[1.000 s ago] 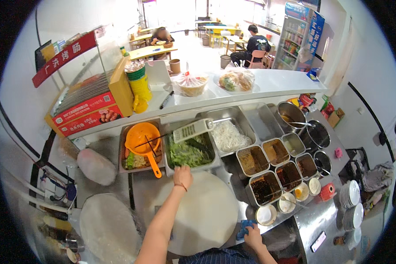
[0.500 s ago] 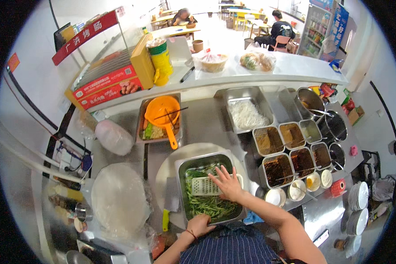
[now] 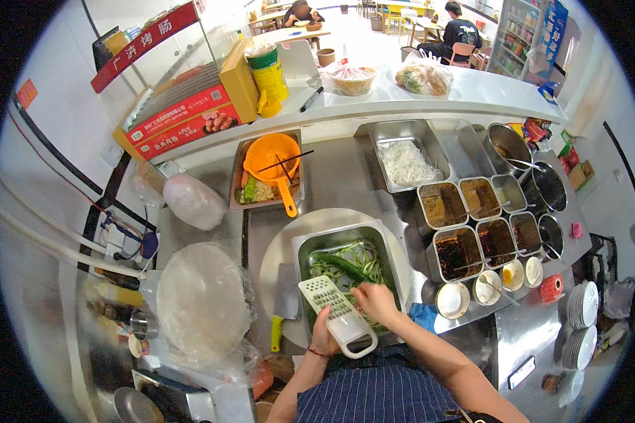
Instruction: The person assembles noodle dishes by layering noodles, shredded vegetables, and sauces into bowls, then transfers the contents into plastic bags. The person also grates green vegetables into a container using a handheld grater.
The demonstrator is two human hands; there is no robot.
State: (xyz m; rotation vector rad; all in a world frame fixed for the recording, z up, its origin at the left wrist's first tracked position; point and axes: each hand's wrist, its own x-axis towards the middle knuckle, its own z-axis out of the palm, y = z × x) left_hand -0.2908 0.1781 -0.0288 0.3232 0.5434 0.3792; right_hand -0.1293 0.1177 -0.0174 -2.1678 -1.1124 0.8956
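White grater (image 3: 342,321), pinched in the left hand (image 3: 322,334); cucumber (image 3: 340,265) at its twelve o'clock, in the tray (image 3: 342,235); right hand (image 3: 376,302) at two, fingers bent, grip unclear.

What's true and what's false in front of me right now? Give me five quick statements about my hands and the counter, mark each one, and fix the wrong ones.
1. Your left hand holds the grater. True.
2. The knife lies to the right of the metal pan on the round board. False: it lies to the left of that pan.
3. A cucumber lies inside that pan. True.
4. The white noodles are to the left of the orange strainer. False: they are to its right.
5. The blue cloth is to the right of the pan on the board. True.
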